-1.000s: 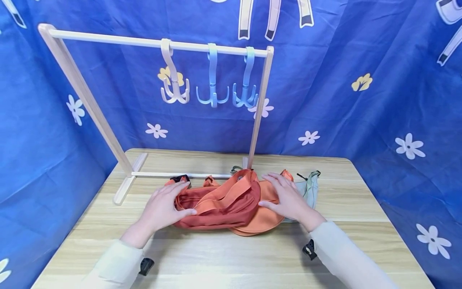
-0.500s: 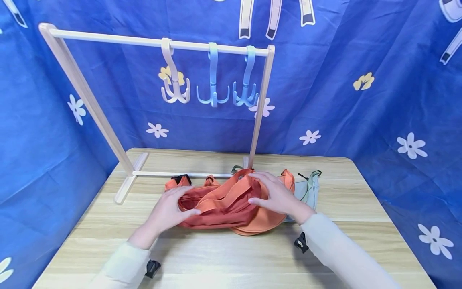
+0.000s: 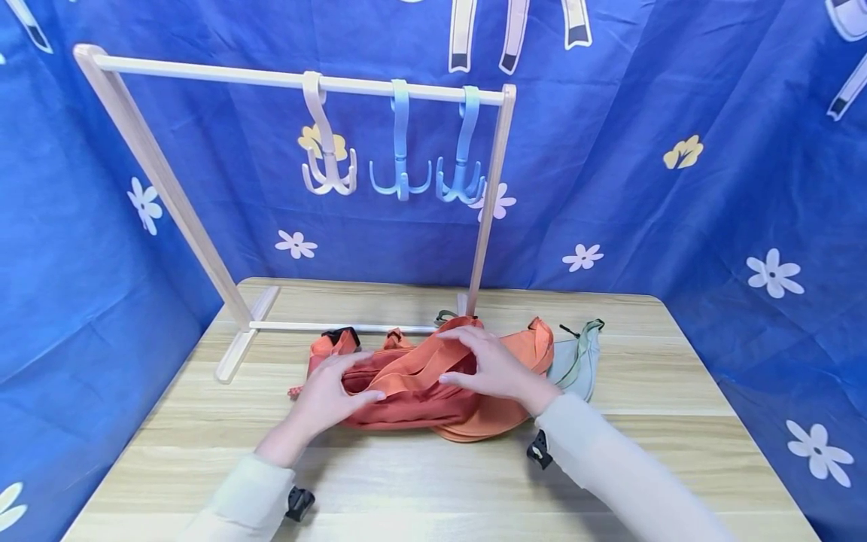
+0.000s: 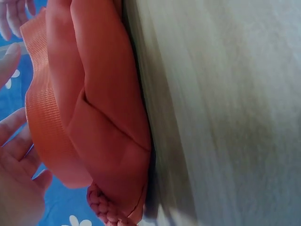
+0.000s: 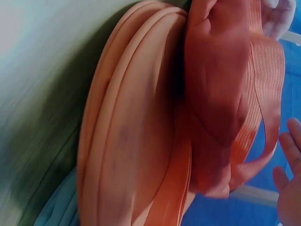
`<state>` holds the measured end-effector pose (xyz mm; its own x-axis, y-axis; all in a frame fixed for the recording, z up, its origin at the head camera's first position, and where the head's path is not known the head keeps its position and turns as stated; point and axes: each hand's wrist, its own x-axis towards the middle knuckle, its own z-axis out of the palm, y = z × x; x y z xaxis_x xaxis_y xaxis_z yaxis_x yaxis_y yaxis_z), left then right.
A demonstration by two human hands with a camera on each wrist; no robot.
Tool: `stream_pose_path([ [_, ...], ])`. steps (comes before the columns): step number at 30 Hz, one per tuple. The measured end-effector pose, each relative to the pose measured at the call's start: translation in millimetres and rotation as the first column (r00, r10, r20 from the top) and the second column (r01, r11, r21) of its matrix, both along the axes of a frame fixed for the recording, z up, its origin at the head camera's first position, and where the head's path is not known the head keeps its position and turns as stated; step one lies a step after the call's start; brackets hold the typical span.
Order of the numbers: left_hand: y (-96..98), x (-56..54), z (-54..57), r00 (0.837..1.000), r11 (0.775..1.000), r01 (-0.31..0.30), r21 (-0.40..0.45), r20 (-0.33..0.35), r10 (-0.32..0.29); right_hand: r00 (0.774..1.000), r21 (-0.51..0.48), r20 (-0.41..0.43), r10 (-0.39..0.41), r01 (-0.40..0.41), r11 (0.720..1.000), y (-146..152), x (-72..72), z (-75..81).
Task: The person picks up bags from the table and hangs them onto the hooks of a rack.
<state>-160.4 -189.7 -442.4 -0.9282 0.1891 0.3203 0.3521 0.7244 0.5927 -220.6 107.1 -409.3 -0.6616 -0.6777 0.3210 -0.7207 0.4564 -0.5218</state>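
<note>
A red belt bag [image 3: 420, 412] with an orange webbing strap [image 3: 416, 374] lies on the table in the head view. My left hand [image 3: 327, 393] is over its left end, fingers spread and gently bent. Over the bag's right part is my right hand [image 3: 493, 367], thumb and fingers apart around the strap. In both wrist views the hands stand off the bag's webbing, gripping nothing. An orange bag [image 3: 484, 423] with a rounded edge lies partly under the red one. Farther right a pale green bag [image 3: 586, 369] shows, partly covered. A red braided cord [image 4: 106, 209] appears in the left wrist view.
Behind the bags stands a wooden rack [image 3: 169, 184]. From its top bar hang a white hook [image 3: 330, 177] and two blue hooks, a middle one [image 3: 401, 177] and a right one [image 3: 462, 177]. A black buckle [image 3: 341, 336] lies behind the left hand. Blue patterned cloth [image 3: 609, 188] surrounds the table [image 3: 420, 482].
Both hands have moved inward over the red bag, the right one farther to the left and the left one slightly right. The bags look unmoved.
</note>
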Motion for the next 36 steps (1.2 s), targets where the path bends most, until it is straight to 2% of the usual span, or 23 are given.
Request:
stream_pose_path([
  [7,3.0,-2.1,-4.7,1.0,1.0,0.005,0.018,-0.011,-0.005,1.0,0.017,0.018,0.011,-0.012,1.0,-19,0.7,-2.3],
  [16,7.0,-5.7,-12.2,0.998,0.999,0.023,0.035,-0.059,-0.021,0.998,0.058,-0.048,0.039,-0.037,0.998,-46,-1.4,-1.6],
  [22,8.5,-6.2,-13.1,0.999,0.998,0.028,0.05,-0.042,-0.026,0.998,0.118,-0.033,0.048,-0.043,0.992,-57,-2.8,-0.2],
  [30,8.1,-5.9,-14.1,1.0,1.0,-0.006,0.03,-0.026,0.006,0.997,0.169,-0.032,0.069,-0.063,0.984,-66,-7.2,-7.2],
  [36,7.2,-7.8,-16.2,0.999,1.0,-0.002,0.031,-0.048,0.003,0.997,0.218,-0.051,0.058,-0.046,0.975,-70,-8.2,-9.5],
])
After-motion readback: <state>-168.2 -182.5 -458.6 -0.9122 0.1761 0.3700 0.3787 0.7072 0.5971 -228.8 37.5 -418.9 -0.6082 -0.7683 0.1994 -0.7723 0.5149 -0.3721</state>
